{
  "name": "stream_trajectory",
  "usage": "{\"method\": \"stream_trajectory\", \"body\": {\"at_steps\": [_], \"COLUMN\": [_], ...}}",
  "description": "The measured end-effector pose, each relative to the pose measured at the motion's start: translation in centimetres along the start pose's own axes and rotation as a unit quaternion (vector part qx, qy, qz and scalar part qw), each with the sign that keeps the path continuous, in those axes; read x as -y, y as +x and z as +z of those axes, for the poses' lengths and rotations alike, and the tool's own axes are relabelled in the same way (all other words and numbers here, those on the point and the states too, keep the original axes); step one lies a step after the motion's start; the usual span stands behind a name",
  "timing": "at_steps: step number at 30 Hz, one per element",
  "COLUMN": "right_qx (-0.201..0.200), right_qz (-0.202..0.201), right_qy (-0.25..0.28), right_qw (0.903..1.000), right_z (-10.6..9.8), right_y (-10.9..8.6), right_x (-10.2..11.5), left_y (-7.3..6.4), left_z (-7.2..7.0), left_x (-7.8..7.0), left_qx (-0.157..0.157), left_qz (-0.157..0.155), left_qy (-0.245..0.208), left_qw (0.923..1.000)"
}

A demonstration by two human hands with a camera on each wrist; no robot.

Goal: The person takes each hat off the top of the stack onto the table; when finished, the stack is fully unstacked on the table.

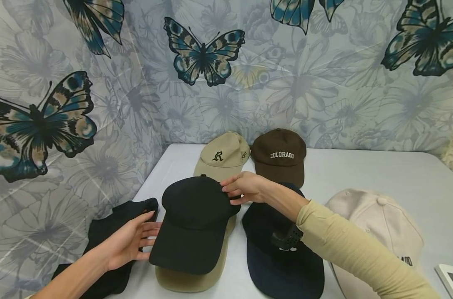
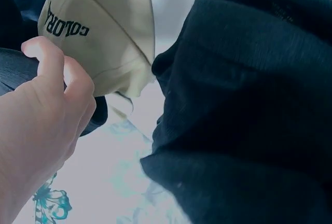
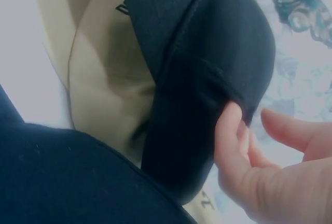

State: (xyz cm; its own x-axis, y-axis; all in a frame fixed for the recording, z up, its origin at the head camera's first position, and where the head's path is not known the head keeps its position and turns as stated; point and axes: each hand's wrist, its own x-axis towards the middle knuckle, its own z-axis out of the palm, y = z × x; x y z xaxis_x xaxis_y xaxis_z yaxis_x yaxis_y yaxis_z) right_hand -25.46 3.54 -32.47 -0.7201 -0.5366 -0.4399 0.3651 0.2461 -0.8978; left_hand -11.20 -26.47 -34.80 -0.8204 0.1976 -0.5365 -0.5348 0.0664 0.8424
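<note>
A black cap (image 1: 196, 207) lies over a beige cap (image 1: 192, 284), whose brim shows below the black one. Dark lettering starting "COLORA" marks the front of the beige cap (image 2: 72, 16) in the left wrist view. My left hand (image 1: 127, 241) is at the black cap's left edge, fingers extended against its side. At the upper right of the crown, my right hand (image 1: 248, 187) touches the cap with its fingertips. The thumb (image 3: 282, 128) stands apart from the black cap (image 3: 192, 94) in the right wrist view.
Behind stand a tan cap (image 1: 222, 153) with an "R" and a brown "COLORADO" cap (image 1: 278, 153). A dark navy cap (image 1: 282, 261) lies under my right forearm, a cream cap (image 1: 379, 224) farther right. Black fabric items (image 1: 110, 232) lie left; a white-framed device (image 1: 452, 280) sits at lower right.
</note>
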Motion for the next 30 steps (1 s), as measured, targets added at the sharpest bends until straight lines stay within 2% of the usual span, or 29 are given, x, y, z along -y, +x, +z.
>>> {"method": "stream_trajectory", "body": {"at_steps": [9, 16, 20, 30], "right_qx": [0.019, 0.028, 0.028, 0.045], "right_qz": [-0.017, -0.027, -0.034, -0.062], "right_qy": [-0.012, -0.013, -0.016, -0.027], "right_qw": [0.9996, 0.9991, 0.9989, 0.9967], "right_z": [-0.8, -1.9, -2.3, -4.0], "right_y": [-0.8, -1.5, -1.9, -3.7], "right_x": [1.3, 2.1, 2.5, 3.5], "left_y": [-0.6, -0.8, -0.9, -0.9], "left_z": [0.2, 0.8, 1.2, 2.3], "left_x": [-1.2, -2.1, -2.7, -4.3], "left_qx": [0.025, 0.026, 0.039, 0.071], "left_qz": [0.009, 0.014, 0.018, 0.052], "left_qy": [0.003, 0.011, 0.011, 0.023], "left_qw": [0.9996, 0.9995, 0.9990, 0.9959]}}
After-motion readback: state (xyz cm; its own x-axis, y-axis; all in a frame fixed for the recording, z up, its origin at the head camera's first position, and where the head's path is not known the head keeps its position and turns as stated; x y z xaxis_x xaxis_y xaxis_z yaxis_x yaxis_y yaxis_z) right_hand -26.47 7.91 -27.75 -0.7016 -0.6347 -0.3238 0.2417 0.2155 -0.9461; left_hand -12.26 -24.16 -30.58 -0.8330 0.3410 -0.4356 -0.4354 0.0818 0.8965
